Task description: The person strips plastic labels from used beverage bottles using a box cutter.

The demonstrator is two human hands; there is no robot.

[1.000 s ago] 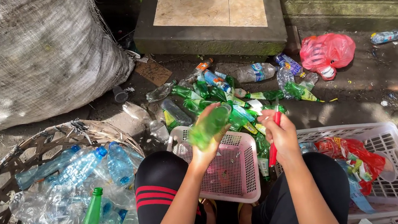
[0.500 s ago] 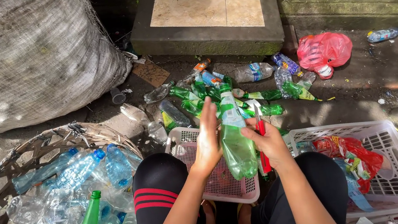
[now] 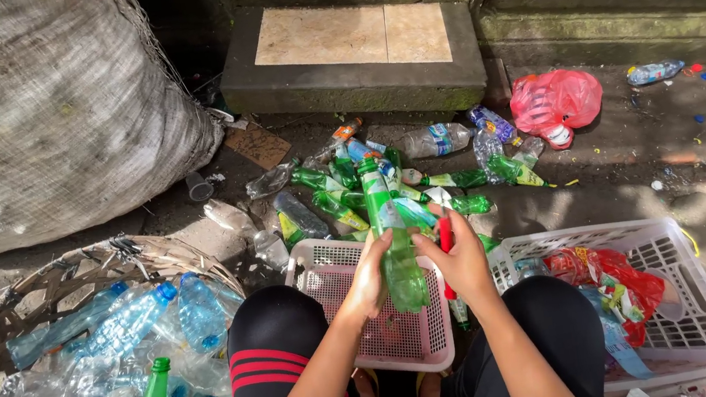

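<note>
With the left hand (image 3: 373, 275) gripping the green plastic bottle (image 3: 395, 247) upright above the pink basket (image 3: 388, 338), the right hand (image 3: 466, 261) (clenched round a red-handled cutter (image 3: 447, 254)) could slip and nick a finger.

A green plastic bottle (image 3: 394, 243) sits upright above a pink basket (image 3: 388, 333). Right of the pink basket, a white crate (image 3: 689, 301) holds red and blue wrappers (image 3: 610, 284). Left of it, a brown woven basket (image 3: 66, 274) holds clear bottles with blue caps (image 3: 130, 320). Black leggings (image 3: 278, 351) show red stripes. Beyond the pink basket lie a red bag (image 3: 557, 102) and a grey-white sack (image 3: 37, 111).
</note>
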